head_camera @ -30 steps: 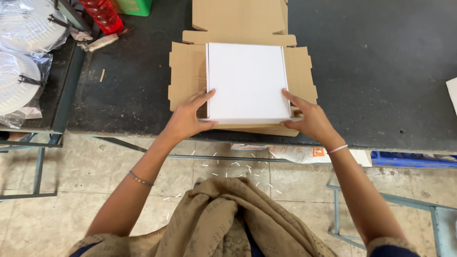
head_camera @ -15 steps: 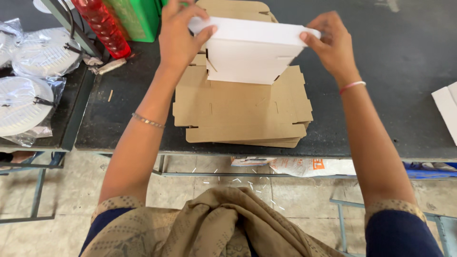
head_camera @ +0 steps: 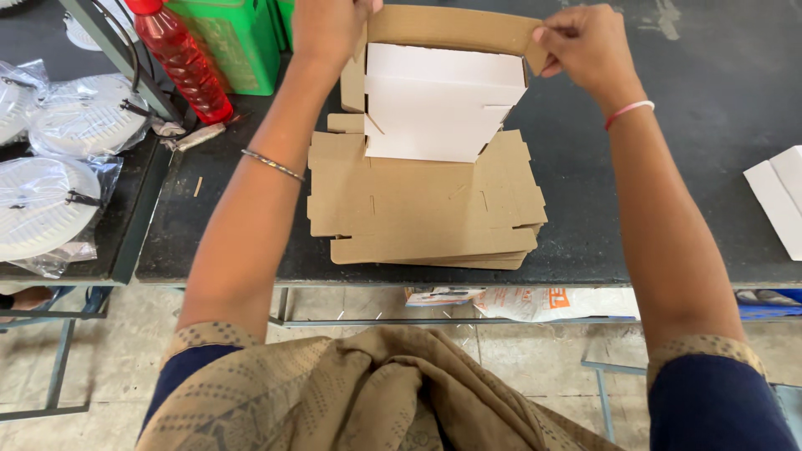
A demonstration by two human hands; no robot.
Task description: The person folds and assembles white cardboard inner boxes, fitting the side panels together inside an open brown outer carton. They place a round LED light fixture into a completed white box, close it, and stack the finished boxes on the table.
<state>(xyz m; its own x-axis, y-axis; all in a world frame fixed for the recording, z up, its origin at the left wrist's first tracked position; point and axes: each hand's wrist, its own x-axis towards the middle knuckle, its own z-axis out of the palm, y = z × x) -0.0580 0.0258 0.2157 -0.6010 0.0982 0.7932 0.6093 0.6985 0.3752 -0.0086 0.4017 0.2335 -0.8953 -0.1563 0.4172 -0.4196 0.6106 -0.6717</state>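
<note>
Both hands, left hand [head_camera: 327, 29] and right hand [head_camera: 585, 46], grasp a half-folded cardboard box [head_camera: 439, 92]. Its sides stand raised, but the flaps look unfinished. A stack of flat blanks [head_camera: 426, 213] waits on the tabletop [head_camera: 685, 225].

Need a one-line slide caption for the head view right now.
Both hands, left hand and right hand, hold a cardboard box blank above stacked flat blanks.

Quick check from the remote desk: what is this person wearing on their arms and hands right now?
Both hands are bare, no gloves. The left hand has a thin metal bangle partway up the forearm. The right hand has a slim pink band at the wrist. Each upper arm ends in a short dark blue sleeve with a tan patterned cuff.
</note>
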